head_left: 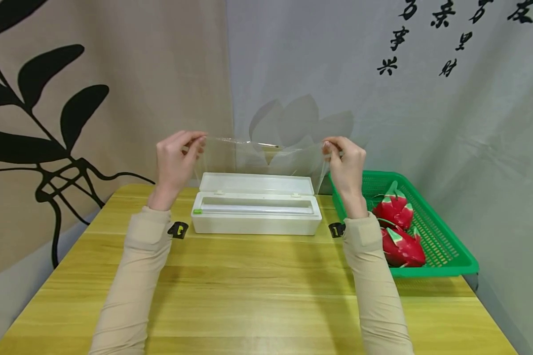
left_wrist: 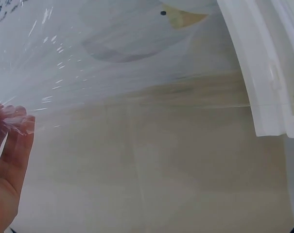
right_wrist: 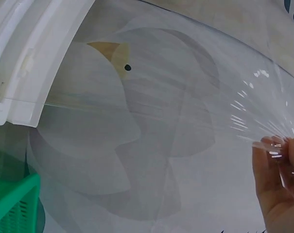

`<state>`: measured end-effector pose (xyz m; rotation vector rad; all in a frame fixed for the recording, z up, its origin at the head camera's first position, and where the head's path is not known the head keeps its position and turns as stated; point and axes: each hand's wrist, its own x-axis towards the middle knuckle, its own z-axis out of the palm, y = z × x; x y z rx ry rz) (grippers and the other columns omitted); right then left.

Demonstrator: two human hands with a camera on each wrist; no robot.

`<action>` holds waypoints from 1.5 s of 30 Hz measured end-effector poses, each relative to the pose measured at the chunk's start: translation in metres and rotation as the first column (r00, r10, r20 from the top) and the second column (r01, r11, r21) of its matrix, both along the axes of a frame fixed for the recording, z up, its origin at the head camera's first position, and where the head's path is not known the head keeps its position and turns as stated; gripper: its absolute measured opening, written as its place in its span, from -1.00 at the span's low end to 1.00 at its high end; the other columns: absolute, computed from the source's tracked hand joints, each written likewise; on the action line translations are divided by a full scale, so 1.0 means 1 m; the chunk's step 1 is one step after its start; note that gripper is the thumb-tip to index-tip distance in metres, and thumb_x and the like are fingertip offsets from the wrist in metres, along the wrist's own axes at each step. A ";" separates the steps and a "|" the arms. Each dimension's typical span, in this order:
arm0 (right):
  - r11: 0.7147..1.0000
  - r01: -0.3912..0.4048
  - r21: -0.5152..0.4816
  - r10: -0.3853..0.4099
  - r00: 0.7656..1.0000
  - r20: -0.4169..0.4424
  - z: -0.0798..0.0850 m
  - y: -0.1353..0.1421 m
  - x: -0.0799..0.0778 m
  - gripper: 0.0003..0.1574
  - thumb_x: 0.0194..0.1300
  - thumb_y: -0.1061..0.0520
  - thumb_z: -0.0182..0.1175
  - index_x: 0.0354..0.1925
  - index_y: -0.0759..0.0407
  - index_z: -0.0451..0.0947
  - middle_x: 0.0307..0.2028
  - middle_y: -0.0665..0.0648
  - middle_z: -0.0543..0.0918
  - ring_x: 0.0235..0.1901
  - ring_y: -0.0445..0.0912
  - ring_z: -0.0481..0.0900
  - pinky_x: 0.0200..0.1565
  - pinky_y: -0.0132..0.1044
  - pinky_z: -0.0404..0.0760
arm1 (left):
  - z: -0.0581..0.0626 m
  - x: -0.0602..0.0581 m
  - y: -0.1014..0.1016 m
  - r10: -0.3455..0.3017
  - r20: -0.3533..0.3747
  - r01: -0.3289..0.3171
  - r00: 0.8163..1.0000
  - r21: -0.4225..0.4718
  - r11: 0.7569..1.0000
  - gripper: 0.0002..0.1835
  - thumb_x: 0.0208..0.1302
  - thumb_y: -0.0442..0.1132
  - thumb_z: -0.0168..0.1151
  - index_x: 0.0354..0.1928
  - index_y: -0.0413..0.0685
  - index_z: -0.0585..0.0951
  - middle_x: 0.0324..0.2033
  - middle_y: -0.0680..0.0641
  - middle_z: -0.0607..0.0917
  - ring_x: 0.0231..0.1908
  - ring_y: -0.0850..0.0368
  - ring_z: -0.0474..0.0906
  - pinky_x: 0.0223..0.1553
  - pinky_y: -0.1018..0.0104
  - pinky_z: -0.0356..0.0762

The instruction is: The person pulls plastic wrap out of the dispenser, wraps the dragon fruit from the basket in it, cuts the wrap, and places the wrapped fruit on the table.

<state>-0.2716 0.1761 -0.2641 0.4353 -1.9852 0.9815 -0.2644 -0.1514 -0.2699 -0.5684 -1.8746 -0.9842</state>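
Note:
A clear sheet of cling film hangs stretched between the two hands above the table. My left hand pinches its upper left corner between thumb and fingers. The opposite corner is pinched by my right hand, at about the same height. Wrinkles fan out from both grips in the wrist views. Below and between the hands stands a white cling film dispenser box, its lid raised at the back. A green slider sits at the left end of its front bar. The film's lower part runs down behind the raised lid.
A green plastic basket stands on the right of the wooden table, beside the right forearm. In it lie red dragon fruits with green-tipped scales. A printed curtain hangs behind the table.

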 end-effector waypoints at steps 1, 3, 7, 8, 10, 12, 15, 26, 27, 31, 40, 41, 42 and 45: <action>1.000 0.001 0.001 -0.001 1.000 -0.001 0.001 0.000 0.000 -0.75 0.32 0.23 0.13 -0.29 0.41 0.66 -0.42 0.33 0.70 -0.46 0.05 0.65 -0.42 -0.61 0.56 | 0.001 0.000 0.000 0.001 -0.001 -0.001 1.000 -0.001 1.000 -0.84 0.23 -0.42 0.21 -0.26 -0.44 0.67 -0.42 -0.34 0.70 -0.53 -0.10 0.63 -0.46 0.88 0.33; 1.000 0.003 -0.003 -0.003 1.000 -0.005 0.004 -0.001 0.000 -0.76 0.32 0.23 0.13 -0.29 0.41 0.66 -0.42 0.32 0.70 -0.46 0.05 0.65 -0.42 -0.61 0.57 | 0.003 0.001 0.001 0.002 -0.004 -0.002 1.000 0.000 1.000 -0.84 0.22 -0.41 0.22 -0.26 -0.43 0.68 -0.42 -0.34 0.71 -0.53 -0.10 0.63 -0.46 0.87 0.33; 1.000 0.000 -0.011 0.000 1.000 -0.010 0.009 -0.002 0.001 -0.75 0.32 0.22 0.14 -0.29 0.40 0.66 -0.43 0.32 0.69 -0.45 0.05 0.65 -0.42 -0.66 0.54 | 0.008 0.001 0.002 0.002 -0.007 -0.002 1.000 0.009 1.000 -0.84 0.22 -0.40 0.23 -0.27 -0.43 0.68 -0.43 -0.33 0.71 -0.54 -0.08 0.62 -0.48 0.86 0.33; 1.000 -0.001 -0.013 0.001 1.000 -0.011 0.010 -0.003 0.001 -0.75 0.32 0.22 0.14 -0.29 0.40 0.66 -0.43 0.33 0.69 -0.45 0.05 0.65 -0.42 -0.68 0.52 | 0.009 0.001 0.002 0.002 -0.006 -0.002 1.000 0.013 1.000 -0.84 0.22 -0.40 0.23 -0.27 -0.43 0.68 -0.43 -0.33 0.71 -0.54 -0.08 0.62 -0.48 0.86 0.33; 1.000 -0.007 -0.018 0.007 1.000 -0.018 0.012 -0.003 0.001 -0.76 0.32 0.23 0.14 -0.29 0.41 0.66 -0.43 0.34 0.68 -0.46 0.06 0.64 -0.42 -0.71 0.49 | 0.011 0.001 0.003 0.002 -0.006 -0.002 1.000 0.021 1.000 -0.84 0.22 -0.41 0.23 -0.26 -0.42 0.68 -0.43 -0.33 0.71 -0.54 -0.07 0.61 -0.49 0.86 0.34; 1.000 -0.011 -0.027 0.011 1.000 -0.028 0.014 -0.004 0.000 -0.76 0.31 0.23 0.14 -0.30 0.43 0.65 -0.43 0.35 0.68 -0.46 0.07 0.64 -0.43 -0.72 0.48 | 0.013 0.000 0.003 0.004 -0.010 -0.004 1.000 0.025 1.000 -0.84 0.22 -0.41 0.23 -0.26 -0.42 0.68 -0.43 -0.33 0.71 -0.54 -0.07 0.61 -0.49 0.86 0.34; 0.999 -0.005 -0.033 0.004 0.999 -0.037 0.016 -0.004 -0.001 -0.75 0.31 0.23 0.14 -0.30 0.42 0.65 -0.43 0.35 0.69 -0.47 0.07 0.64 -0.43 -0.70 0.50 | 0.015 -0.001 0.002 0.011 -0.021 -0.010 1.000 0.030 1.000 -0.84 0.22 -0.41 0.23 -0.26 -0.42 0.68 -0.43 -0.33 0.71 -0.55 -0.08 0.61 -0.49 0.86 0.33; 0.997 0.009 -0.070 -0.011 0.999 -0.039 0.026 -0.005 -0.001 -0.75 0.31 0.22 0.15 -0.28 0.43 0.65 -0.42 0.34 0.69 -0.45 0.04 0.64 -0.40 -0.62 0.57 | 0.027 -0.001 0.005 0.032 -0.029 -0.030 0.999 0.040 0.999 -0.84 0.23 -0.40 0.23 -0.27 -0.42 0.68 -0.43 -0.32 0.71 -0.55 0.02 0.58 -0.51 0.85 0.34; 0.997 0.009 -0.074 -0.012 0.999 -0.043 0.027 -0.005 0.000 -0.75 0.31 0.23 0.15 -0.29 0.43 0.65 -0.42 0.34 0.69 -0.45 0.04 0.64 -0.40 -0.64 0.55 | 0.028 -0.001 0.005 0.031 -0.028 -0.030 0.999 0.039 0.999 -0.84 0.23 -0.40 0.23 -0.27 -0.42 0.68 -0.43 -0.33 0.71 -0.54 -0.01 0.59 -0.51 0.85 0.34; 0.996 0.005 -0.084 -0.011 0.998 -0.068 0.030 -0.007 0.000 -0.76 0.30 0.25 0.14 -0.30 0.45 0.65 -0.44 0.36 0.68 -0.47 0.06 0.63 -0.41 -0.74 0.47 | 0.031 0.000 0.005 0.033 -0.028 -0.032 0.999 0.038 0.999 -0.83 0.24 -0.39 0.22 -0.25 -0.42 0.68 -0.41 -0.32 0.72 -0.53 0.04 0.58 -0.50 0.85 0.35; 0.995 0.000 -0.103 -0.011 0.994 -0.108 0.036 -0.010 0.000 -0.74 0.32 0.23 0.14 -0.30 0.45 0.65 -0.44 0.37 0.67 -0.48 0.07 0.62 -0.42 -0.73 0.47 | 0.039 0.001 0.006 0.025 -0.041 -0.022 0.999 0.053 0.998 -0.83 0.22 -0.39 0.24 -0.25 -0.42 0.68 -0.41 -0.33 0.71 -0.52 0.62 0.42 -0.51 0.84 0.36; 0.995 0.000 -0.104 -0.011 0.994 -0.110 0.037 -0.010 0.000 -0.73 0.32 0.23 0.14 -0.30 0.45 0.65 -0.44 0.37 0.67 -0.48 0.08 0.62 -0.42 -0.73 0.47 | 0.040 0.001 0.006 0.024 -0.043 -0.022 0.999 0.055 0.998 -0.83 0.22 -0.39 0.24 -0.25 -0.42 0.68 -0.42 -0.33 0.71 -0.52 0.64 0.42 -0.51 0.84 0.36; 0.994 -0.003 -0.107 -0.009 0.994 -0.111 0.038 -0.010 0.000 -0.73 0.32 0.22 0.14 -0.30 0.45 0.65 -0.44 0.37 0.67 -0.48 0.07 0.62 -0.43 -0.72 0.47 | 0.041 0.001 0.006 0.022 -0.046 -0.019 0.999 0.059 0.998 -0.83 0.22 -0.39 0.24 -0.26 -0.42 0.68 -0.42 -0.34 0.71 -0.52 0.71 0.38 -0.51 0.84 0.36; 0.993 -0.006 -0.118 -0.007 0.994 -0.107 0.040 -0.011 0.001 -0.73 0.32 0.21 0.15 -0.29 0.44 0.66 -0.44 0.36 0.68 -0.47 0.06 0.62 -0.42 -0.71 0.48 | 0.044 0.001 0.007 0.023 -0.054 -0.019 0.998 0.064 0.998 -0.83 0.22 -0.39 0.24 -0.26 -0.43 0.68 -0.43 -0.34 0.71 -0.52 0.73 0.37 -0.51 0.85 0.36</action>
